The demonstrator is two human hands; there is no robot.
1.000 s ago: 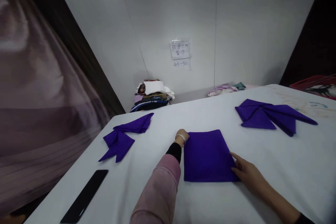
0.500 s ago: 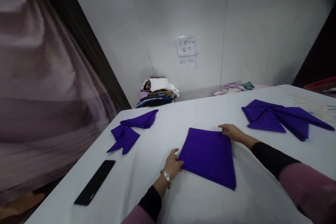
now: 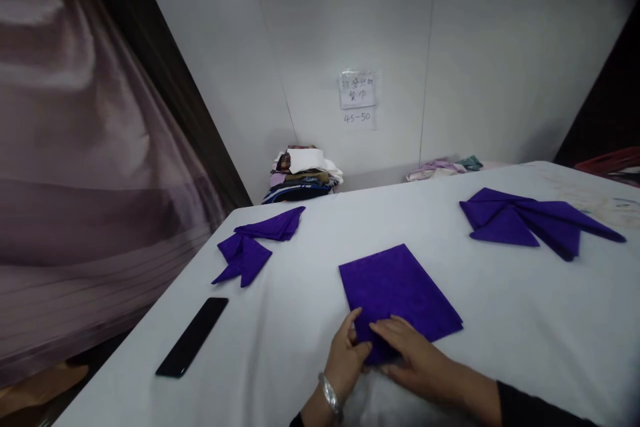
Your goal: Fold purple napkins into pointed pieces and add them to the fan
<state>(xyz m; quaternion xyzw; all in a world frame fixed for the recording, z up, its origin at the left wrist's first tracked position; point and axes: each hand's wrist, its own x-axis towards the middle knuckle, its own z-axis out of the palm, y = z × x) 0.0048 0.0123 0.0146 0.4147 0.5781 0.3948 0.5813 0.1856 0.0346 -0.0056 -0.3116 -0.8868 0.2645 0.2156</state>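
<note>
A purple cloth napkin (image 3: 395, 283), folded into a square of several layers, lies on the white-covered table in front of me. My left hand (image 3: 346, 353) grips its near left corner, with the thumb on the cloth and the fingers at the left edge. Across the near edge is my right hand (image 3: 413, 357), its fingers on top of the napkin and its thumb lower down by the edge. Both hands are close together. What lies under my right palm is hidden.
Folded purple napkins lie at the left (image 3: 245, 257) and right (image 3: 520, 217) of the table (image 3: 300, 307). A black flat slab (image 3: 193, 337) rests at the left. Piled clothes (image 3: 303, 177) stand beyond the far edge, below a paper sign (image 3: 357, 90) on the wall. A curtain (image 3: 100, 167) hangs left.
The napkin has been turned on the table. My right hand has come from its far right corner to the near edge, and my left hand has moved slightly nearer me.
</note>
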